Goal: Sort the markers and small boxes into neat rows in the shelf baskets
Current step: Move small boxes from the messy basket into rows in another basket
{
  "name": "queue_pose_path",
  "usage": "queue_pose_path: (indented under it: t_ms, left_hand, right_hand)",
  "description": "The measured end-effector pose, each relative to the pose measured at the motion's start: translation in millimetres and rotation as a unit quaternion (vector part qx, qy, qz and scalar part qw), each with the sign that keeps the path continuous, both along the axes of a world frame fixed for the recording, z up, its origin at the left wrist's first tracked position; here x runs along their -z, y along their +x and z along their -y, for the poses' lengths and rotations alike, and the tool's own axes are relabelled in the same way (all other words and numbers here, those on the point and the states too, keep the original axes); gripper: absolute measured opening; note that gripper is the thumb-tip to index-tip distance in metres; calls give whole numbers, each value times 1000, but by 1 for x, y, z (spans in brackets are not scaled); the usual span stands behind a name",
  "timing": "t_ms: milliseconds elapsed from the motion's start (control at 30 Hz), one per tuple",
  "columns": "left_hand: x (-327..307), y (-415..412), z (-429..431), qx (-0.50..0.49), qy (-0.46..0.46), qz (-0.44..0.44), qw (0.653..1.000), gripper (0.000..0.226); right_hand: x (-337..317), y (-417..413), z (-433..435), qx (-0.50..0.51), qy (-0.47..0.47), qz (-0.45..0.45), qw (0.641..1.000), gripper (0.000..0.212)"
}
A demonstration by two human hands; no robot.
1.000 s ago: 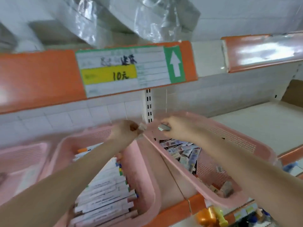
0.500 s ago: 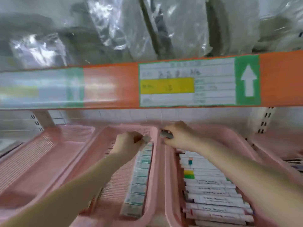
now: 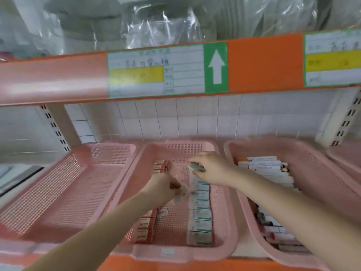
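Observation:
Three pink mesh baskets stand side by side on the shelf. The middle basket [image 3: 223, 194] holds a row of green-and-white small boxes [image 3: 201, 222] on its right and a row of red small boxes [image 3: 145, 225] on its left. My right hand [image 3: 213, 169] hovers over the far end of the green row and pinches a small grey-green box [image 3: 196, 167]. My left hand [image 3: 164, 189] is over the basket's middle, fingers curled round a small pale item [image 3: 181, 194] that is blurred. The right basket [image 3: 320, 173] is packed with stacked white markers [image 3: 267, 169].
The left basket [image 3: 64, 192] has nothing in it. An orange shelf edge with price labels [image 3: 156, 72] and a green arrow runs overhead, with plastic-wrapped goods above it. White tiles form the back wall. Part of another pink basket [image 3: 349, 159] shows at far right.
The view has swung left, from the marker basket to the basket of small boxes. Both hands have moved over that basket, still holding their small items.

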State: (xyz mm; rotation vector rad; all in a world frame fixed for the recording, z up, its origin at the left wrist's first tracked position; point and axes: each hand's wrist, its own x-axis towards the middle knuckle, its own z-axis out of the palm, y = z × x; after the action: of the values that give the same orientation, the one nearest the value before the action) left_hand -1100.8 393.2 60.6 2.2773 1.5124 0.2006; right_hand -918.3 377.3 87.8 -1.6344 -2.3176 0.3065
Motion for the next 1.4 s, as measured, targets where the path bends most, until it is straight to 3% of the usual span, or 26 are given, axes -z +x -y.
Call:
queue_pose_path:
  t_ms: [167,300,533,633,767,900,967,1133,1400]
  left_hand:
    - [16,2,-13,16,-17,-63,998,25]
    - [27,-2,-17,14,-39,-90,995,27]
    - [21,-5,-14,14,25,80,996,41]
    - [17,-2,-10,57,22,161,985,45]
    - [16,-1,-10,47,95,198,974,28]
    - [13,-4,-12,22,118,221,968,24]
    - [12,-3,-11,22,119,225,967,28]
    - [14,-1,-10,46,112,217,969,40]
    - [9,0,-9,30,95,284,954,25]
  right_hand:
    - [14,-2,13,54,-13,-2,998,32]
    - [16,-8,22,60,-36,-3,998,47]
    - [13,-20,24,71,-20,14,997,59]
    - [20,-24,23,75,11,-38,996,59]
    - [31,-22,20,87,85,-85,989,52]
    - [28,-14,15,98,24,-323,941,47]
    - [27,-10,14,91,5,-377,922,43]
    - [26,-9,14,83,10,-384,920,34]
    - [23,-10,14,82,-14,-400,913,28]
